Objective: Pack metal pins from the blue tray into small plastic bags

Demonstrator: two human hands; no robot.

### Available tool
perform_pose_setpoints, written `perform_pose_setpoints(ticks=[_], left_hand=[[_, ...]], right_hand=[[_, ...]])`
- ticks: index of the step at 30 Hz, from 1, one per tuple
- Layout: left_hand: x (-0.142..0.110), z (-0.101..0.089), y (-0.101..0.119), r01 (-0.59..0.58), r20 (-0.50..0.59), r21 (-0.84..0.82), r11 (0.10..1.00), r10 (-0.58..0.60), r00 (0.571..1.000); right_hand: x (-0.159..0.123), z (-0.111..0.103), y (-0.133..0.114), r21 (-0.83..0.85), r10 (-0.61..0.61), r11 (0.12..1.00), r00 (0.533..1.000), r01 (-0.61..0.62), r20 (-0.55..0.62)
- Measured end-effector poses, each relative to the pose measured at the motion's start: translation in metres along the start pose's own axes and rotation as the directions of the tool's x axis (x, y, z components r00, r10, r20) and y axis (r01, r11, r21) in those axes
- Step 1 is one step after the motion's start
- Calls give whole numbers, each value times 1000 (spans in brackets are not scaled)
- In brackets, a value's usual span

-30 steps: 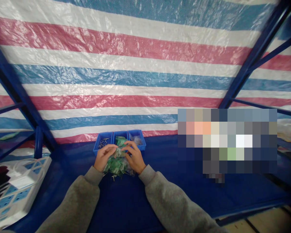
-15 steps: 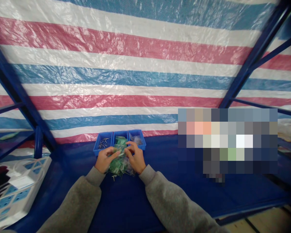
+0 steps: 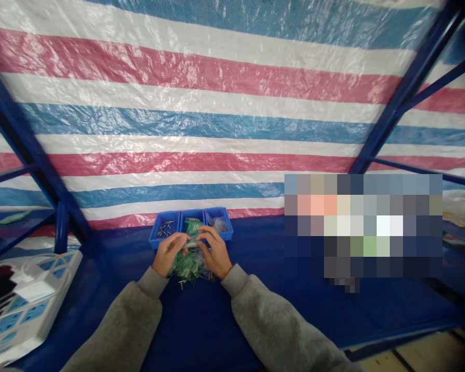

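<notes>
Under left hand (image 3: 169, 253), right hand (image 3: 215, 253), half-hidden packets (image 3: 186, 271)

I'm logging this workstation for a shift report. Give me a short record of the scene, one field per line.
left hand: left hand, over the pile, grip unclear
right hand: right hand, over the pile, grip unclear
pile: green plastic packets, between the hands
tray: blue three-compartment tray, just beyond the pile
left compartment: metal pins
right compartment: clear plastic bag
to the left: white power strip
</notes>
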State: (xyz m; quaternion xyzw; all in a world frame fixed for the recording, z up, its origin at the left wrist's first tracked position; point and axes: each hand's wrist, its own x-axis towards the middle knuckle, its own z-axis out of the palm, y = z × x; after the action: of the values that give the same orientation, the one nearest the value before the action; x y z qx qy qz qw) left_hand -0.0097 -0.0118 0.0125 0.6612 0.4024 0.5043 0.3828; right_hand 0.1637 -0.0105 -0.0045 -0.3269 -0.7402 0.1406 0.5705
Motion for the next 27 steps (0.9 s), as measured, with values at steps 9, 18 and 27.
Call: perform_pose_setpoints(ticks=[9,18,27], left_hand=[[2,-2,-8,-157,-7,210,965,162,987],[2,1,-1,39,-59,-53,998,-43,997],[3,1,-4,41,-94,-115,993,-52,994]], right_hand=[[0,3,3,57,140,989,986,-135,-85],[1,-3,-3,81,101,992,993,-96,-66],[1,0,2,-31,40,999,998,-42,-44]])
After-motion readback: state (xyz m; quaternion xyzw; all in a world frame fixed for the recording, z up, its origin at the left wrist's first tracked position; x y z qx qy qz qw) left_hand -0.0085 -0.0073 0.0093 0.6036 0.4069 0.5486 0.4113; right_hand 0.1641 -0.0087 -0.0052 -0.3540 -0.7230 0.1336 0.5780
